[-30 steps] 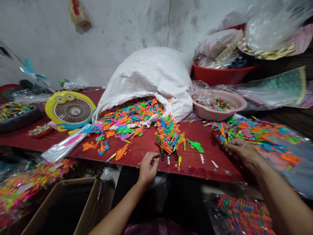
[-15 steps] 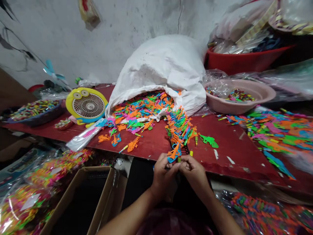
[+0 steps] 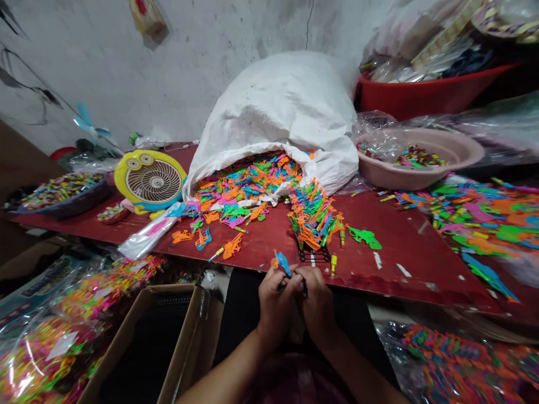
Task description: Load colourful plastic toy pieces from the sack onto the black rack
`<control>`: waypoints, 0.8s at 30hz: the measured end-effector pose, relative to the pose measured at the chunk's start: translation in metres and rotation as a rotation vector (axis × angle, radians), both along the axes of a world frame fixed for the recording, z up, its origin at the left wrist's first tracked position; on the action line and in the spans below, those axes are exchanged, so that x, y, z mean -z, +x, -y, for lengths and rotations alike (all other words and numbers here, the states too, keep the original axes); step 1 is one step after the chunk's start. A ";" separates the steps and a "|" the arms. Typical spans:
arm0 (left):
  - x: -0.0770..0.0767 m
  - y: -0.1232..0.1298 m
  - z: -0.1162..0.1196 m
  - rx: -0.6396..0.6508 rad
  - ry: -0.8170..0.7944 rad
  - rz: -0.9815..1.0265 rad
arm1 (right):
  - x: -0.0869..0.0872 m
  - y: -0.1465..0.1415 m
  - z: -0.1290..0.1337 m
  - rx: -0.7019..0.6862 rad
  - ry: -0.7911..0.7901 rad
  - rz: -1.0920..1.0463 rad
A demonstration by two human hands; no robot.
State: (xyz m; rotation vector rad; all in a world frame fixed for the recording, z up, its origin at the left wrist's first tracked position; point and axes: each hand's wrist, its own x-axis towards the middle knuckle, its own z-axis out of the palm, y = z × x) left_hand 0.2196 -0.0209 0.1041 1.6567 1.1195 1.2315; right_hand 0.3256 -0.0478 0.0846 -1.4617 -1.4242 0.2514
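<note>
Both the left hand and the right hand are drawn close together above a dark-clad lap, just off the near edge of the red table. A small blue toy gun with an orange end pokes up from the left hand, gripped between its thumb and bent fingers. The right hand's fingers are curled in against the left ones; whether they grasp anything I cannot tell, as the knuckles hide it.

Below table height, an open cardboard box with black contents is at the left, with clear bags of bright pieces beyond its outer side. Another clear bag, full of coloured pieces, is at the lower right.

On the table, just past the hands, lies a black lattice, with toy guns packed in a dense bank over its far part. A yellow piece is beside it, and a green toy gun lies farther right. More toys form a heap on the right.

Farther back, a white sack gapes, its mixed toy guns spilling forward, between a yellow fan and a pink basin. Behind everything rises a stained, cracked wall.
</note>
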 end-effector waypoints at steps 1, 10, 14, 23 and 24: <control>-0.001 -0.004 -0.005 0.007 0.038 -0.027 | 0.000 0.000 -0.001 -0.024 0.020 0.011; -0.001 -0.016 -0.064 0.098 0.188 -0.156 | -0.008 0.047 -0.004 0.180 -0.050 -0.392; 0.004 -0.009 -0.071 0.119 0.102 -0.088 | -0.012 0.066 -0.006 0.229 -0.035 -0.617; -0.010 0.000 -0.084 0.325 0.300 -0.264 | -0.021 0.082 -0.014 0.255 0.002 -0.646; -0.010 0.003 -0.082 0.305 0.326 -0.287 | -0.025 0.083 -0.013 0.250 0.010 -0.580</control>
